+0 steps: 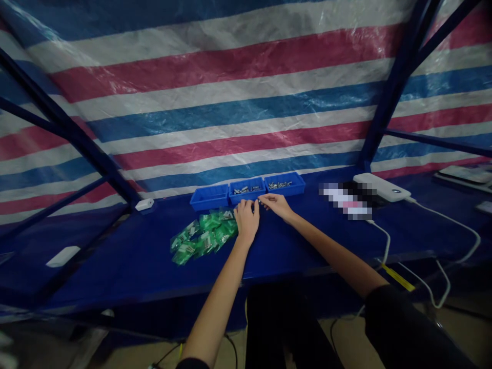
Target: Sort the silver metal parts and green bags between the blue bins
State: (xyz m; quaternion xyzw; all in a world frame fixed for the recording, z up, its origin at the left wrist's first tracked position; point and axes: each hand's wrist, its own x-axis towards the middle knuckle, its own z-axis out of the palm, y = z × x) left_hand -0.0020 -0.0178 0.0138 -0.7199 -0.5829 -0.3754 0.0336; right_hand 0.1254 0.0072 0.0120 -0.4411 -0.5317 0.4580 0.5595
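Note:
Both my hands reach to the back of a blue table (292, 246). My left hand (246, 219) lies palm down with its fingers curled at the front of the middle blue tray (246, 190). My right hand (275, 204) meets it there, fingertips pinched together on something too small to make out. Three blue trays stand in a row: the left tray (209, 197) looks bare inside, while the middle one and the right tray (284, 184) hold small metal parts. A heap of small green packets (203, 236) lies just left of my left hand.
A white power bank (382, 187) with white cables (446, 225) sits at the right, beside a blurred dark object (348, 200). Small white boxes (144, 204) lie at the left. Blue frame struts (395, 87) and a striped tarpaulin (230, 92) close off the back.

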